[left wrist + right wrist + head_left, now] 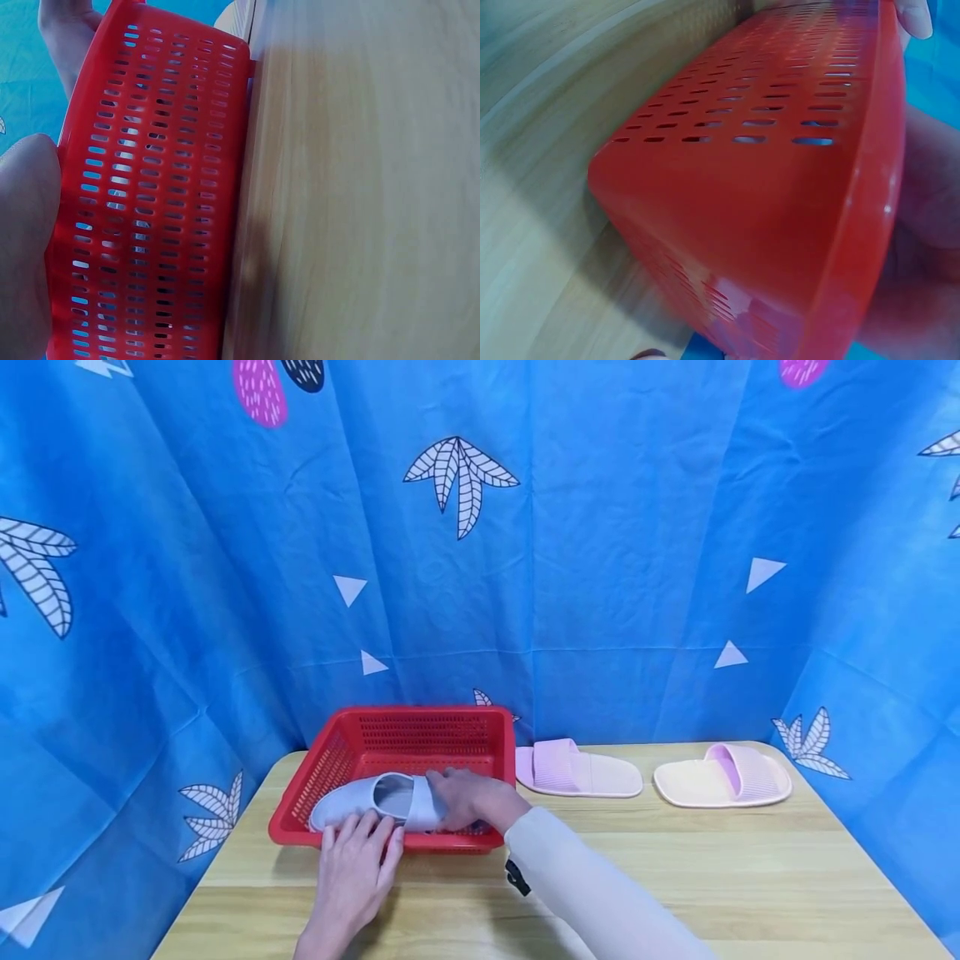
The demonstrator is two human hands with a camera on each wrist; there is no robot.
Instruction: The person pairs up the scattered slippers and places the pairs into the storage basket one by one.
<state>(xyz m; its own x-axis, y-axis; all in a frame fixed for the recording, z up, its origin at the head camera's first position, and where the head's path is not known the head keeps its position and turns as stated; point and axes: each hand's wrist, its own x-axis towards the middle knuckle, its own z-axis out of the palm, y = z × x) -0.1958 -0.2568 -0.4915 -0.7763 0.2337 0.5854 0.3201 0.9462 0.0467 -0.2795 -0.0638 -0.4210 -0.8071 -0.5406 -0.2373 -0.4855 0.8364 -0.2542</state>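
Note:
A light grey slip-on shoe (347, 803) lies lengthwise in the red plastic basket (428, 716), its toe to the left. My right hand (468, 799) reaches over the basket's right front corner and grips the shoe's heel end; its fingertips are hidden inside. My left hand (357, 860) comes over the front rim, fingers loosely extended, with fingertips touching the side of the shoe near its opening. In the left wrist view, part of the left hand (28, 225) shows at the rim, outside the slotted wall. The right wrist view shows the right hand (930, 225) behind the rim.
To the right of the basket, a pink-and-cream slipper (607, 775) lies on the wooden table (675, 877). A matching slipper (693, 782) is farther right, facing the other way. A blue patterned curtain (630, 568) hangs along the table's back and sides.

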